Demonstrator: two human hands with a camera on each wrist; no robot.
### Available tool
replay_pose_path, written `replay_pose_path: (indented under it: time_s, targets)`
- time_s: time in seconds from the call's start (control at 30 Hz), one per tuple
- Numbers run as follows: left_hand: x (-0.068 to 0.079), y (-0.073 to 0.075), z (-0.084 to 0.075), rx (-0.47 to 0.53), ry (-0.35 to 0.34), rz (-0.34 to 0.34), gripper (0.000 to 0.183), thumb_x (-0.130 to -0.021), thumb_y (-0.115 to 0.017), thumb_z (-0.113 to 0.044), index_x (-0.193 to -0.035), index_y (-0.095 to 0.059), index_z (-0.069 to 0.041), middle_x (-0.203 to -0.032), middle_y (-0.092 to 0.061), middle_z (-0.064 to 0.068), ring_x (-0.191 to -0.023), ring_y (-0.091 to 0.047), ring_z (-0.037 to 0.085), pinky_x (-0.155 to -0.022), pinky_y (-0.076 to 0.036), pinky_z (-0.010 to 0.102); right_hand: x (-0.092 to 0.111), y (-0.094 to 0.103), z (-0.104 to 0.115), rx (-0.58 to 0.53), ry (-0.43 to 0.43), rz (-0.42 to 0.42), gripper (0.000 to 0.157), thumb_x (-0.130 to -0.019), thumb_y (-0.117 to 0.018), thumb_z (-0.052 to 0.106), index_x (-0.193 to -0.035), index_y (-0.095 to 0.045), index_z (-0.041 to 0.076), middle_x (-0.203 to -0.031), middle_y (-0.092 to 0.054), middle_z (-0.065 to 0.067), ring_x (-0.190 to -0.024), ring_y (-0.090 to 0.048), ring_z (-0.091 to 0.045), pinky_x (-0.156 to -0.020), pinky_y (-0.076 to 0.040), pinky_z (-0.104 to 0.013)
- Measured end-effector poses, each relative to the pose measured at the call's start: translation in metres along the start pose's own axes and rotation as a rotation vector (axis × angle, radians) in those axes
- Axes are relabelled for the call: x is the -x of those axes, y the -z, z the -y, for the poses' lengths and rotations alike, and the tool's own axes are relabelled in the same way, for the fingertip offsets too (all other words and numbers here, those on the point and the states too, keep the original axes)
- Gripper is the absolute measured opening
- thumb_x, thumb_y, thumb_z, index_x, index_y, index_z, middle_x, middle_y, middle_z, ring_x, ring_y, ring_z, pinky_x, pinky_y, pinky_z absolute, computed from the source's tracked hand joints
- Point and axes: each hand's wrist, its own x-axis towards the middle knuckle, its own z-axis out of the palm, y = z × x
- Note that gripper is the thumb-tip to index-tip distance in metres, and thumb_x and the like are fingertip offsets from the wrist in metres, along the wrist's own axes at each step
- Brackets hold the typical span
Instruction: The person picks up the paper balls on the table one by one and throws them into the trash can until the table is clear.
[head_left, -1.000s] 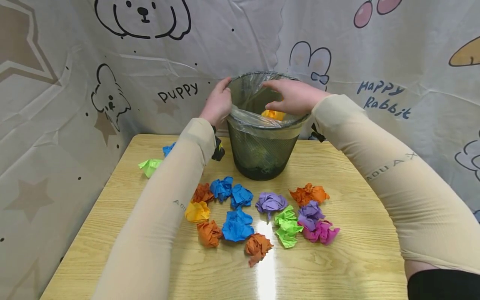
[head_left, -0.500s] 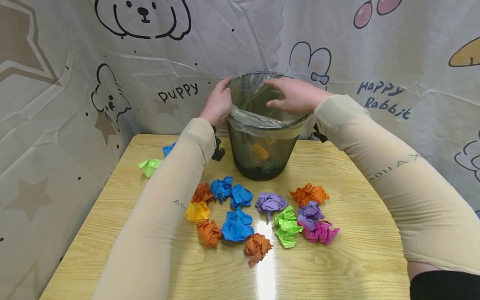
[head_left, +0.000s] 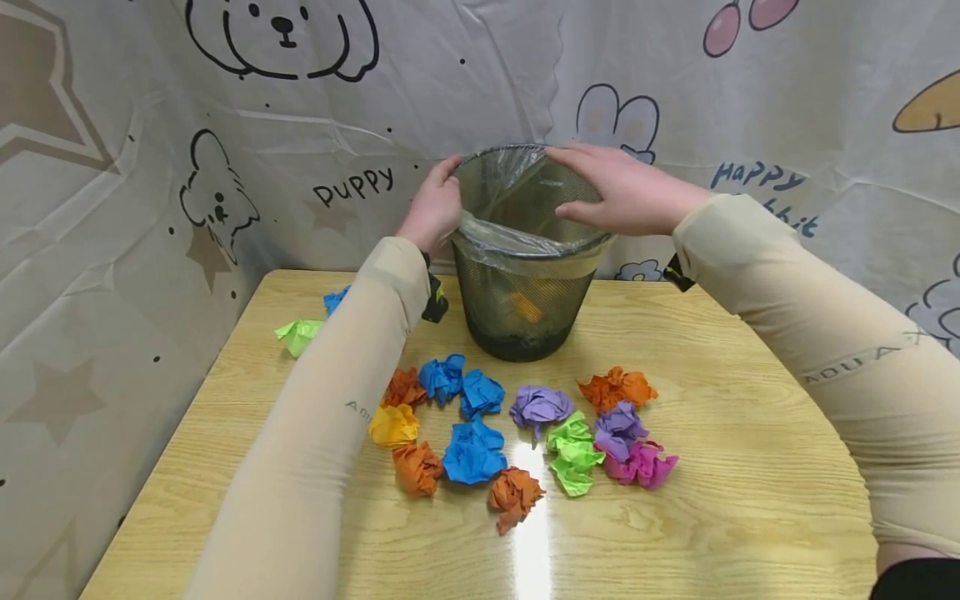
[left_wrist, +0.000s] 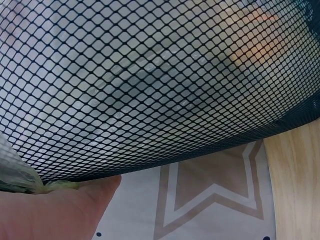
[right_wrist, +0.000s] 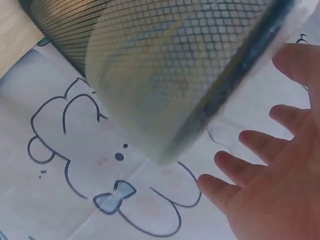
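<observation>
A black mesh wastebasket with a clear plastic liner folded over its rim stands at the back of the table. My left hand grips the rim and liner at the left side; in the left wrist view its thumb side lies against the mesh. Over the right side of the rim is my right hand, holding nothing; its fingers are spread and relaxed in the right wrist view. Through the mesh an orange-yellow crumpled paper ball shows low inside the basket.
Several crumpled paper balls lie on the wooden table in front of the basket, among them a blue ball, a green ball and a magenta ball. Another green ball lies far left. A printed curtain hangs behind.
The orange-yellow paper ball has dropped from near the rim to low inside the basket. My right hand has drawn back to the right. My left hand keeps its place on the rim.
</observation>
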Motion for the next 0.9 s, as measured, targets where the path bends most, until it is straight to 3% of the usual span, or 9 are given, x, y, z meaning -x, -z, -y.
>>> replay_pose_path:
  time_s: [0.17, 0.43, 0.7, 0.73, 0.77, 0.9]
  targets:
    - [0.000, 0.001, 0.000, 0.001, 0.002, 0.001, 0.052, -0.114, -0.022, -0.023, -0.165, -0.020, -0.029, -0.170, -0.014, -0.008, -0.152, -0.016, 0.009, -0.122, -0.018, 0.029, 0.025, 0.000, -0.003, 0.007, -0.008, -0.011, 0.080, -0.106, -0.054, 0.043, -0.167, -0.009, 0.019, -0.171, -0.006, -0.013, -0.154, -0.010, -0.040, -0.122, -0.011, -0.059]
    - [-0.001, 0.000, 0.000, -0.002, 0.007, 0.005, 0.052, -0.114, -0.022, -0.023, -0.165, -0.021, -0.030, -0.170, -0.014, -0.009, -0.154, -0.013, 0.011, -0.123, -0.013, 0.031, 0.077, -0.007, -0.007, -0.009, 0.012, -0.066, 0.078, -0.105, -0.057, 0.042, -0.167, -0.013, 0.020, -0.170, -0.011, -0.012, -0.153, -0.015, -0.041, -0.120, -0.015, -0.062]
    - [-0.001, -0.001, -0.001, 0.000, 0.020, 0.007, 0.052, -0.114, -0.022, -0.025, -0.165, -0.020, -0.032, -0.170, -0.013, -0.010, -0.154, -0.012, 0.010, -0.123, -0.013, 0.031, 0.118, -0.023, -0.005, 0.007, 0.074, -0.121, 0.075, -0.103, -0.064, 0.034, -0.165, -0.025, 0.019, -0.165, -0.030, -0.014, -0.147, -0.030, -0.040, -0.116, -0.027, -0.060]
    - [-0.001, -0.001, 0.000, -0.001, 0.020, 0.006, 0.052, -0.114, -0.022, -0.025, -0.165, -0.020, -0.032, -0.170, -0.013, -0.010, -0.153, -0.013, 0.010, -0.123, -0.014, 0.031, 0.121, -0.027, -0.005, 0.010, 0.091, -0.124, 0.073, -0.103, -0.065, 0.031, -0.164, -0.027, 0.018, -0.164, -0.032, -0.014, -0.147, -0.032, -0.039, -0.116, -0.029, -0.059]
    - [-0.002, -0.001, 0.000, -0.006, 0.014, 0.007, 0.052, -0.114, -0.022, -0.025, -0.165, -0.020, -0.031, -0.170, -0.014, -0.009, -0.150, -0.023, 0.012, -0.121, -0.020, 0.031, 0.124, -0.031, -0.005, 0.011, 0.110, -0.128, 0.072, -0.102, -0.066, 0.028, -0.163, -0.029, 0.017, -0.163, -0.034, -0.013, -0.146, -0.034, -0.038, -0.115, -0.030, -0.058]
    - [-0.002, -0.001, 0.000, -0.027, -0.016, 0.013, 0.052, -0.114, -0.020, -0.022, -0.166, -0.020, -0.026, -0.171, -0.015, -0.005, -0.145, -0.030, 0.011, -0.113, -0.030, 0.028, 0.132, -0.051, -0.008, 0.042, 0.179, -0.123, 0.069, -0.098, -0.071, 0.017, -0.159, -0.039, 0.017, -0.156, -0.045, -0.009, -0.140, -0.043, -0.033, -0.111, -0.038, -0.055]
